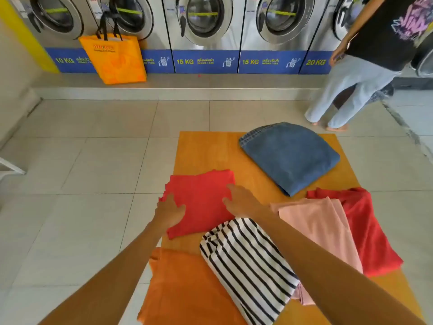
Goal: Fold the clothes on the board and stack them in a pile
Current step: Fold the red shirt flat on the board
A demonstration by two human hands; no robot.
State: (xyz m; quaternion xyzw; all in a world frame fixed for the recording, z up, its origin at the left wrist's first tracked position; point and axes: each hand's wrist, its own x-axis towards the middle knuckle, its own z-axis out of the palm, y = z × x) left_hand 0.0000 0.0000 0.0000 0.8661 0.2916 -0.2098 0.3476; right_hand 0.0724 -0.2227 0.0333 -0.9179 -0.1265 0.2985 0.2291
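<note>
An orange board (210,151) lies on the tiled floor. A folded red cloth (202,198) rests on its left side. My left hand (169,211) lies flat on the cloth's left edge and my right hand (239,199) presses its right edge, fingers spread. Folded blue jeans (290,156) sit at the board's far right. A striped black-and-white garment (246,263) lies loose near me, partly under my right forearm. An orange garment (187,289) is at the near left, a pink garment (321,226) and another red garment (367,228) at the right.
A row of washing machines (203,24) lines the far wall on a raised step. An orange shopping bag (113,59) hangs in front of them at the left. A person in pale jeans (344,90) stands barefoot at the far right, close to the board's corner.
</note>
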